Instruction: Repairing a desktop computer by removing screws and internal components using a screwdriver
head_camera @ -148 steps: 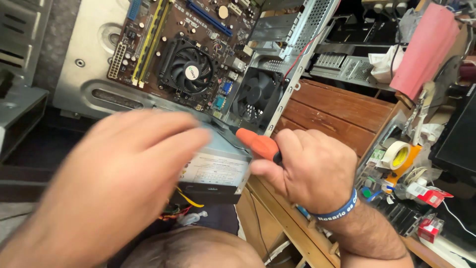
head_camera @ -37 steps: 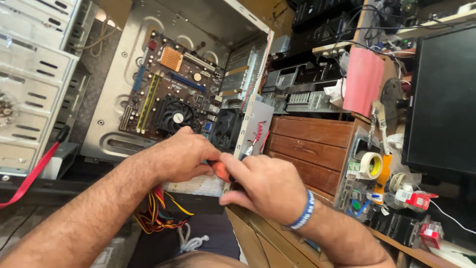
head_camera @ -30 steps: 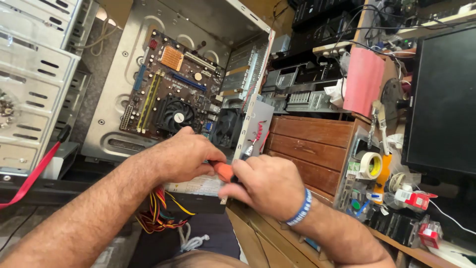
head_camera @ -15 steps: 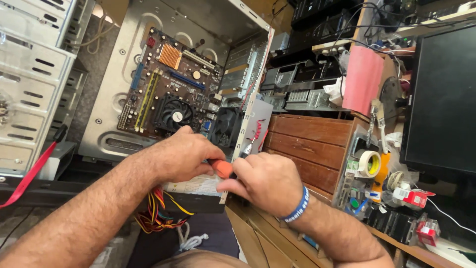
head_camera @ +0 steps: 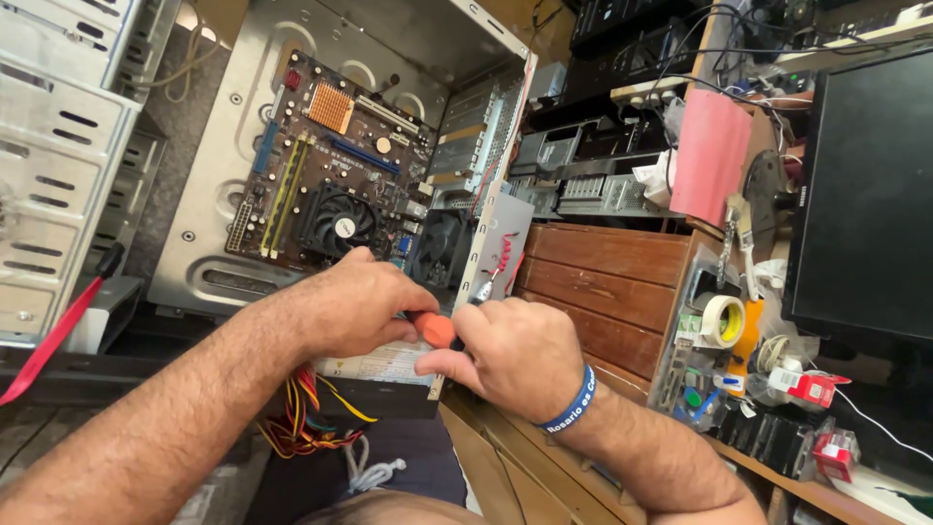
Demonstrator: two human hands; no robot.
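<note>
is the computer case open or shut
Open. The computer case has no side panel on, so the green circuit board and its black fan inside show bare.

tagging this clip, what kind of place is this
Likely a computer repair bench: an open grey metal computer case with green motherboard, stacked black drives, a dark flat monitor.

Both bare forearms are seen reaching in from the frame's lower edge, hands met at centre. Left hand is laid palm-down, fingers curled. Right hand is closed in a fist, knuckles up; blue band worn at wrist.
</note>
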